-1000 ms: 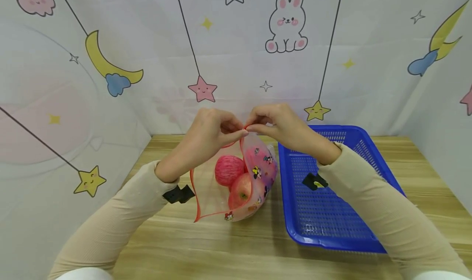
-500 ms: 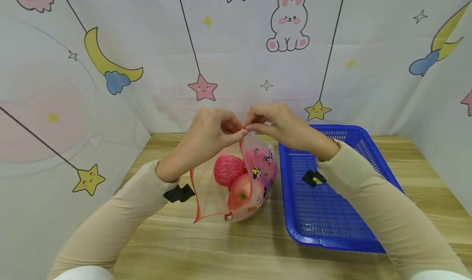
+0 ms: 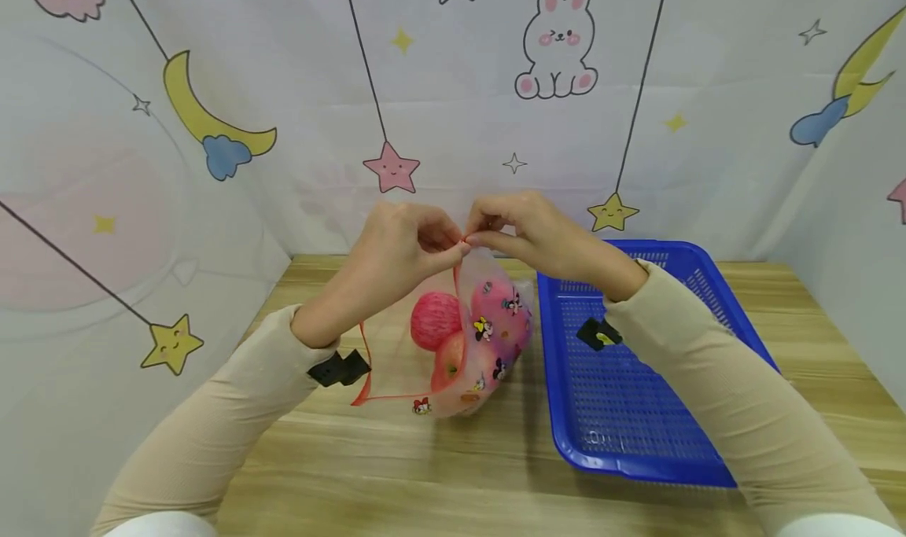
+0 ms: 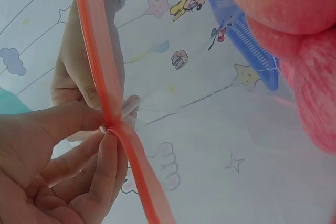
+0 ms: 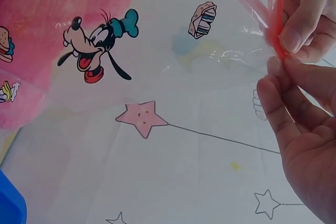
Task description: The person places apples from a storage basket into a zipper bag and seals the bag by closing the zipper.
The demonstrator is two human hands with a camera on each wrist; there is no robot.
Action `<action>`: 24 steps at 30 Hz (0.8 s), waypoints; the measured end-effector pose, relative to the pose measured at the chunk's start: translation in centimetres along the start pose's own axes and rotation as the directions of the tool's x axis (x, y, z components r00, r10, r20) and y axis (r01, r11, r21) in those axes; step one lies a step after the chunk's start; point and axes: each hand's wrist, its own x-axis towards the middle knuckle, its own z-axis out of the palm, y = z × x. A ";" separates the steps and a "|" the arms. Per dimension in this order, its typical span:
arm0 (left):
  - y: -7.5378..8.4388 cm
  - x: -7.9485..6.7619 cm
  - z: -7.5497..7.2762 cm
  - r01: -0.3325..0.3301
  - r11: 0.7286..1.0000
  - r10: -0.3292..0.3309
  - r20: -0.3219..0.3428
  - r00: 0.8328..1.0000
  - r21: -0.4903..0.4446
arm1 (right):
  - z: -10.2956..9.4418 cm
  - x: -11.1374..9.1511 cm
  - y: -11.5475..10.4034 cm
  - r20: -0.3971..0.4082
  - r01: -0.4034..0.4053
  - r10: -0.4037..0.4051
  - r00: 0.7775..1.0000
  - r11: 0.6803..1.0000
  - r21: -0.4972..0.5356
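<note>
A clear plastic bag point(image 3: 484, 329) with cartoon prints and a red-edged mouth holds several red apples point(image 3: 434, 321). Its mouth gapes toward the left. My left hand point(image 3: 406, 242) pinches the red edge point(image 4: 107, 98) at the top, thumb against fingertips. Right beside it, my right hand point(image 3: 527, 230) pinches the same edge, its fingertips meeting those of the left. The left wrist view looks past the edge to the apples point(image 4: 317, 98) in the bag. In the right wrist view, the thumb and fingers of the right hand point(image 5: 310, 135) close on the gathered plastic.
A blue perforated plastic basket point(image 3: 602, 411) stands to the right of the bag, under my right forearm. Both rest on a wood-grain table point(image 3: 396, 474). A white curtain point(image 3: 453, 112) with stars, moons and a rabbit hangs behind and along the sides.
Both hands have shifted slightly up and to the left, still pinching the edge. The lower corner of the bag's mouth has swung left and up with them. The basket stays put.
</note>
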 end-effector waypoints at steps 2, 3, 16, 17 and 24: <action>0.0 0.0 -0.2 -0.002 1.000 0.002 0.002 1.000 0.001 | 0.0 0.1 -0.2 -0.008 0.001 -0.001 1.000 1.000 0.001; 0.0 0.0 -0.4 -0.003 1.000 0.003 0.003 1.000 0.003 | 0.0 0.2 -0.3 -0.011 0.004 -0.004 1.000 1.000 0.002; -0.7 -0.4 -2.8 -0.004 1.000 0.005 0.022 1.000 -0.008 | 1.3 1.8 -1.3 -0.068 -0.011 0.009 0.998 0.999 -0.037; -0.8 -0.5 -3.1 -0.007 1.000 0.007 0.023 1.000 -0.006 | 1.5 2.0 -1.3 -0.078 -0.015 0.011 0.997 0.999 -0.044; -1.7 -0.9 -4.2 -0.001 1.000 0.002 0.088 0.996 -0.008 | 3.2 2.6 -2.3 -0.155 -0.079 0.068 0.986 0.995 -0.068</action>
